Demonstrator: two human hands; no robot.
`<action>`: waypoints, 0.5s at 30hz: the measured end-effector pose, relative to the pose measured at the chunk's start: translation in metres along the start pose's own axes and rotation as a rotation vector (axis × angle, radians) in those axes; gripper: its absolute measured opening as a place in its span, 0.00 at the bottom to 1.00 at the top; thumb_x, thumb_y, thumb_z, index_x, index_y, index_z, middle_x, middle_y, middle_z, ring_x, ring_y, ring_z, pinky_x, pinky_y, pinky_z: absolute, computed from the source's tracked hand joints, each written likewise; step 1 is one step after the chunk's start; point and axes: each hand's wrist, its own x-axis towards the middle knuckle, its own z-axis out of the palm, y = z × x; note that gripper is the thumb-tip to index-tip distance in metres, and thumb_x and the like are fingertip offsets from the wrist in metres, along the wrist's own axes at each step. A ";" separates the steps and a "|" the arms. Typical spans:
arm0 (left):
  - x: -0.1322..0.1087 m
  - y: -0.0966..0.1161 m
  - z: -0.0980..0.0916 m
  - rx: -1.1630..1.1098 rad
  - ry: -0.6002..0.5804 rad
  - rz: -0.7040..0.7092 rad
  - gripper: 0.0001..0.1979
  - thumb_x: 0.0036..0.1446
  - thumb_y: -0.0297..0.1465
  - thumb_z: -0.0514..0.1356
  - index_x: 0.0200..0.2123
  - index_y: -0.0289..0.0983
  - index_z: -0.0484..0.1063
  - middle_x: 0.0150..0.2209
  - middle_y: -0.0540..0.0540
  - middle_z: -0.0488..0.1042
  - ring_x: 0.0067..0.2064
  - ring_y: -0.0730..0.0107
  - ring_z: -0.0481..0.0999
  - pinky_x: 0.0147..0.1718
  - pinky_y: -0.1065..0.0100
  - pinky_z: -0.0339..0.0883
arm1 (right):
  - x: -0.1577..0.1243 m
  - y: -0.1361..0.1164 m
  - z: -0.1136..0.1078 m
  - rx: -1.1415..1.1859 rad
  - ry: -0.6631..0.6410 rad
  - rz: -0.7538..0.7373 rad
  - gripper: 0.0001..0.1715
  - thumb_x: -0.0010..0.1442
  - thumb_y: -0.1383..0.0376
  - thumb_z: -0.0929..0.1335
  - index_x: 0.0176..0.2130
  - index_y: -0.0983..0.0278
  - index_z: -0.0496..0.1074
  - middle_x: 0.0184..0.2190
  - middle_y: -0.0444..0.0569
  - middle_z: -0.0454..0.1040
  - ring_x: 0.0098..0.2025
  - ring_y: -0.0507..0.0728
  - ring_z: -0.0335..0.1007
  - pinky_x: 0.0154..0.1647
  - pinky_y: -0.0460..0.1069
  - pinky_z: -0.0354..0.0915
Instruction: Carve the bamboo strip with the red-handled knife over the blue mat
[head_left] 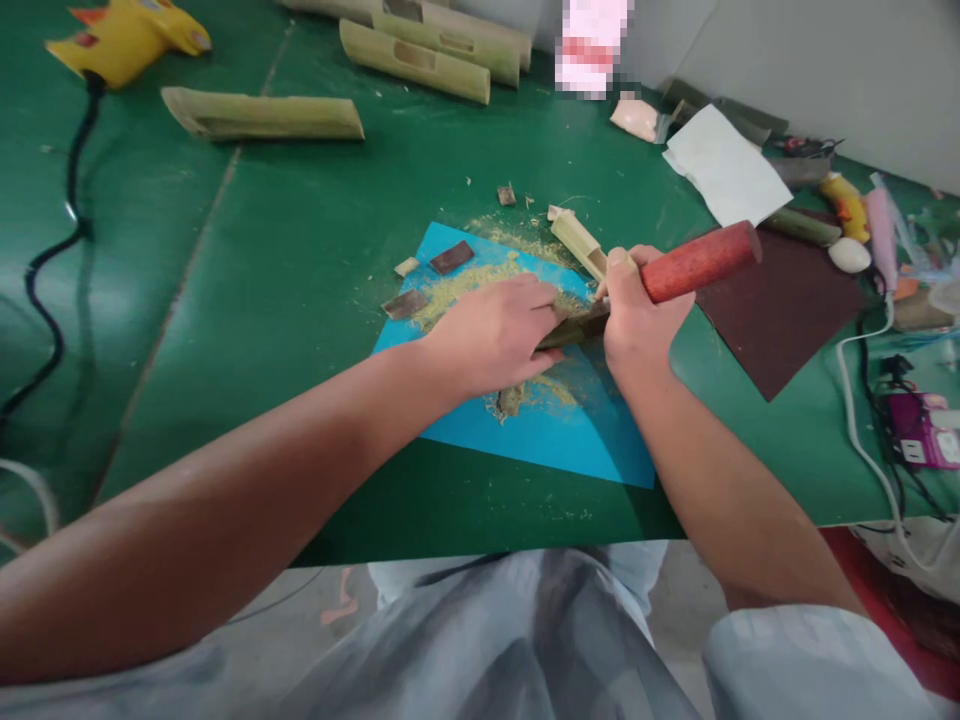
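My left hand (pixel 499 335) is closed around a short dark-green bamboo piece (pixel 571 330), pressing it low over the blue sheet (pixel 600 430). My right hand (pixel 641 315) grips a tool by its thick red handle (pixel 701 262), which slants up to the right. The tool's working end points at the bamboo's right end, and I cannot make out its shape. Just behind my right thumb lies a pale notched bamboo piece (pixel 576 238). Yellowish shavings (pixel 480 288) and pieces of sandpaper (pixel 452 257) are scattered around my left hand.
Cut bamboo tubes (pixel 416 62) lie at the back, with another tube (pixel 262 115) to the left. A yellow corded tool (pixel 131 40) sits far left. Brown sandpaper (pixel 780 310), white paper (pixel 726 165), a purple power block (pixel 924 430) and cables crowd the right side.
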 end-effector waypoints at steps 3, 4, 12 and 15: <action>0.001 0.001 -0.004 0.008 -0.019 -0.012 0.18 0.68 0.39 0.58 0.49 0.30 0.78 0.42 0.36 0.76 0.46 0.51 0.76 0.44 0.56 0.70 | 0.001 -0.009 -0.006 -0.008 -0.029 -0.069 0.28 0.64 0.47 0.70 0.23 0.57 0.60 0.20 0.38 0.59 0.25 0.51 0.63 0.32 0.50 0.72; 0.001 0.002 -0.006 0.013 -0.023 -0.006 0.19 0.68 0.39 0.58 0.49 0.29 0.78 0.42 0.36 0.76 0.46 0.50 0.76 0.45 0.55 0.70 | 0.002 -0.012 -0.009 -0.004 -0.045 -0.102 0.27 0.65 0.47 0.70 0.23 0.57 0.61 0.21 0.38 0.60 0.25 0.51 0.63 0.33 0.50 0.72; -0.002 -0.002 -0.005 -0.092 0.157 -0.004 0.14 0.61 0.31 0.62 0.48 0.35 0.80 0.46 0.39 0.79 0.49 0.52 0.76 0.50 0.52 0.69 | 0.025 -0.033 -0.023 0.068 0.144 -0.207 0.26 0.67 0.50 0.68 0.22 0.55 0.60 0.19 0.41 0.62 0.22 0.53 0.61 0.29 0.53 0.67; -0.003 -0.005 -0.002 -0.136 0.169 -0.020 0.14 0.60 0.30 0.63 0.48 0.36 0.80 0.48 0.40 0.80 0.51 0.52 0.76 0.52 0.51 0.69 | 0.027 -0.043 -0.025 0.061 0.098 -0.163 0.26 0.67 0.51 0.68 0.21 0.55 0.61 0.18 0.41 0.62 0.21 0.53 0.60 0.28 0.52 0.66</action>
